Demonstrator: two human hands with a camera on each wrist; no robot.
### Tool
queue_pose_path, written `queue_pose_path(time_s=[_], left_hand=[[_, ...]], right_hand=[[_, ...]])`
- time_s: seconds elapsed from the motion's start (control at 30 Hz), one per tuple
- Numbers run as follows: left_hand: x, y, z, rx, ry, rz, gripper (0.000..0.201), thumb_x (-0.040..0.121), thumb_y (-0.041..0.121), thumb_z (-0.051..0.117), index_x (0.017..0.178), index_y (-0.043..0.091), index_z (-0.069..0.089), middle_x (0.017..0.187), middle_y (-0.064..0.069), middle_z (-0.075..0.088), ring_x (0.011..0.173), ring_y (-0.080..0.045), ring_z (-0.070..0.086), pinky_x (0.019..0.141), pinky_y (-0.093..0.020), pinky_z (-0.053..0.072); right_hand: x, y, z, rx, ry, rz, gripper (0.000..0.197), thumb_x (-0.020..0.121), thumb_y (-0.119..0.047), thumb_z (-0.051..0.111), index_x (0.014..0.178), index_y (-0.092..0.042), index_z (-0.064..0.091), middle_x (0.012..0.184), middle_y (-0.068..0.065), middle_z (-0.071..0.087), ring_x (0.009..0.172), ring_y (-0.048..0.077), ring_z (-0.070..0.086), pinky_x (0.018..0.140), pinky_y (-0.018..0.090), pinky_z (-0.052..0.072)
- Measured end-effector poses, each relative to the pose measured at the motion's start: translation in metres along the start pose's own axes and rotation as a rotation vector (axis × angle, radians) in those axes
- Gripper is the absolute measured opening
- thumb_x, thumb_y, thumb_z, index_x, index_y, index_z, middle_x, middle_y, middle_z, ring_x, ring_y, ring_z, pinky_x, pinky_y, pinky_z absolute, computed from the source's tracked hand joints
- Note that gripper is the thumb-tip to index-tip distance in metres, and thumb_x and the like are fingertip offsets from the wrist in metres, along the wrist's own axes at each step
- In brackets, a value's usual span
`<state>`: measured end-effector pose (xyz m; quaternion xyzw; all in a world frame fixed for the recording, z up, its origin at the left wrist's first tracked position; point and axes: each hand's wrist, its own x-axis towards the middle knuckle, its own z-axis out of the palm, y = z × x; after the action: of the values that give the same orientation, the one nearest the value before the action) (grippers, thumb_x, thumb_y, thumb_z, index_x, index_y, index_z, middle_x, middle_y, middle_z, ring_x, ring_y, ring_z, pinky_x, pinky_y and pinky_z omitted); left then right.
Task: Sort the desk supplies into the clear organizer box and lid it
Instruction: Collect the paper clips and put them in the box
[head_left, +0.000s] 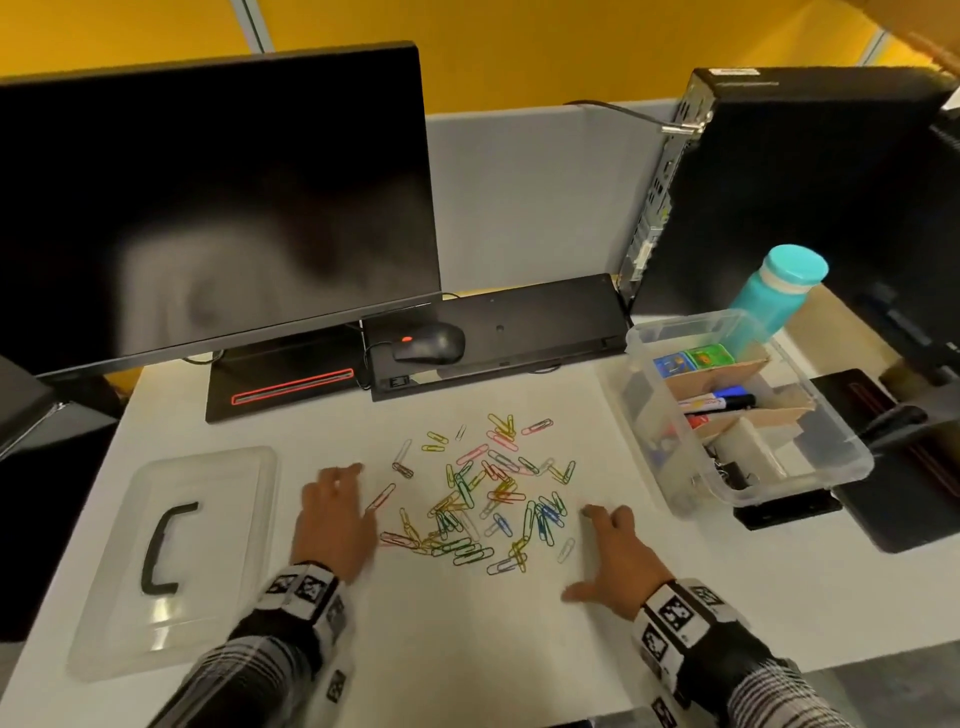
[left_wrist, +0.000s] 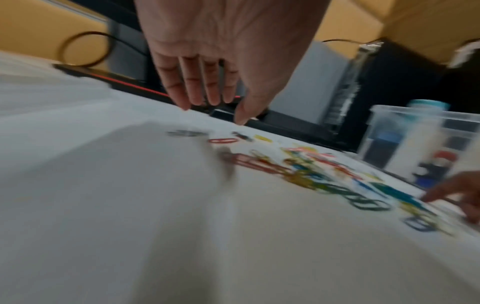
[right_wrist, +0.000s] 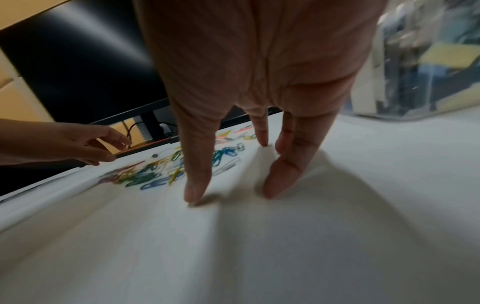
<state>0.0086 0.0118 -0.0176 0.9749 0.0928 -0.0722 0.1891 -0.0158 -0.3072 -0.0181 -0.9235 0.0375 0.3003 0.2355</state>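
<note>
The head view alone shows the whole layout. A scatter of coloured paper clips (head_left: 483, 499) lies on the white bench (head_left: 467, 649), and every other thing sits around that pile. The left hand (head_left: 332, 519) lies flat just left of the clips, its grip wide and holding nothing; the right hand (head_left: 613, 561) lies just right of them, fingers spread on the surface, also holding nothing. The clear organizer box (head_left: 810, 467) stands to the right of the clips, well apart from them, with markers (head_left: 719, 402) and small coloured packs (head_left: 693, 359) between cardboard dividers. Its clear lid (head_left: 218, 499), with a black handle, lies far left of the clips, beyond the left hand.

The left wrist view shows the palm and straight fingers (left_wrist: 194, 86) hovering over the bench, which the head view cannot settle. The right wrist view shows fingertips (right_wrist: 197, 191) touching the surface beside the clips.

Both wrist views are smeared, so single clips are hard to tell apart, and the box contents blur there.

Behind the clips stand a dark monitor (head_left: 208, 208), a mouse (head_left: 428, 343) on a black keyboard (head_left: 519, 322), a computer tower (head_left: 779, 182) and a teal bottle (head_left: 779, 291), before a grey partition and yellow wall.
</note>
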Motion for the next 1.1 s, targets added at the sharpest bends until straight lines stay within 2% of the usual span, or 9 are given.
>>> queue_pose_path(time_s=[0.1,0.27,0.37,0.43,0.5,0.7,0.83,1.0,1.1], left_hand=[[-0.002,-0.013,0.009,0.045,-0.077,-0.134,0.057,0.088,0.017,0.053,0.140,0.013,0.031,0.136,-0.012,0.032,0.121,-0.030,0.032,0.101,-0.038,0.037],[-0.011,0.018,0.030,-0.162,-0.144,0.018,0.048,0.089,0.008,0.051,0.136,0.011,0.041,0.127,-0.012,0.040,0.114,-0.027,0.045,0.103,-0.031,0.037],[-0.013,0.037,0.031,-0.334,-0.229,0.102,0.044,0.091,0.006,0.049,0.134,0.013,0.043,0.123,-0.007,0.043,0.095,-0.016,0.054,0.090,-0.024,0.048],[-0.005,0.035,0.027,-0.343,-0.173,0.098,0.047,0.088,0.002,0.048,0.133,0.015,0.043,0.124,-0.005,0.043,0.098,-0.016,0.053,0.092,-0.027,0.048],[0.009,0.020,0.021,-0.309,-0.074,-0.004,0.051,0.085,-0.001,0.048,0.133,0.014,0.043,0.128,-0.007,0.042,0.107,-0.023,0.052,0.099,-0.036,0.045],[0.052,0.010,0.017,-0.006,-0.109,-0.091,0.064,0.082,0.003,0.046,0.142,0.013,0.026,0.139,-0.010,0.034,0.126,-0.029,0.035,0.108,-0.037,0.030],[0.062,0.049,0.024,0.109,-0.159,-0.022,0.062,0.085,0.003,0.043,0.143,0.014,0.024,0.141,-0.010,0.030,0.125,-0.030,0.031,0.105,-0.037,0.034],[0.055,0.078,0.044,0.160,-0.175,0.212,0.058,0.087,0.009,0.044,0.142,0.021,0.029,0.135,-0.006,0.034,0.118,-0.026,0.034,0.097,-0.034,0.038],[0.037,0.072,0.048,0.127,-0.249,0.309,0.057,0.089,0.007,0.045,0.141,0.023,0.031,0.134,-0.004,0.035,0.118,-0.024,0.034,0.099,-0.036,0.039]], right_hand=[[0.011,-0.023,0.008,0.021,0.023,-0.057,0.095,0.071,-0.036,0.079,0.144,-0.020,0.019,0.142,0.011,0.023,0.115,0.029,0.055,0.099,0.033,0.045],[0.037,-0.052,0.006,-0.017,-0.014,-0.205,0.067,0.083,-0.029,0.068,0.138,-0.019,0.032,0.129,0.009,0.044,0.111,0.026,0.055,0.095,0.033,0.046],[0.049,-0.048,-0.011,0.083,-0.009,-0.246,0.051,0.085,-0.023,0.065,0.131,-0.017,0.043,0.104,0.007,0.061,0.093,0.021,0.060,0.084,0.029,0.048],[0.060,-0.041,-0.030,0.066,0.051,-0.275,0.035,0.087,-0.022,0.061,0.121,-0.017,0.051,0.092,0.003,0.062,0.082,0.018,0.059,0.076,0.028,0.048],[0.072,-0.035,-0.049,-0.010,0.151,-0.275,0.027,0.090,-0.021,0.055,0.116,-0.015,0.055,0.104,0.005,0.060,0.091,0.019,0.058,0.081,0.029,0.048],[0.109,-0.058,-0.060,-0.238,0.109,-0.245,0.054,0.097,-0.034,0.039,0.144,-0.012,0.024,0.153,0.008,0.019,0.137,0.029,0.025,0.112,0.039,0.029],[0.138,-0.068,-0.021,-0.455,-0.037,-0.247,0.070,0.090,-0.055,0.002,0.150,-0.020,-0.003,0.159,0.006,-0.009,0.145,0.035,-0.010,0.116,0.055,0.003],[0.111,-0.058,-0.025,-0.554,-0.121,-0.557,0.104,0.065,-0.061,-0.029,0.151,-0.013,0.006,0.159,0.001,-0.001,0.146,0.022,-0.011,0.119,0.047,-0.005],[0.089,-0.033,-0.029,-0.292,-0.176,-0.541,0.080,0.084,-0.063,-0.004,0.150,-0.022,0.016,0.159,-0.004,0.009,0.147,0.019,-0.003,0.120,0.033,0.001]])
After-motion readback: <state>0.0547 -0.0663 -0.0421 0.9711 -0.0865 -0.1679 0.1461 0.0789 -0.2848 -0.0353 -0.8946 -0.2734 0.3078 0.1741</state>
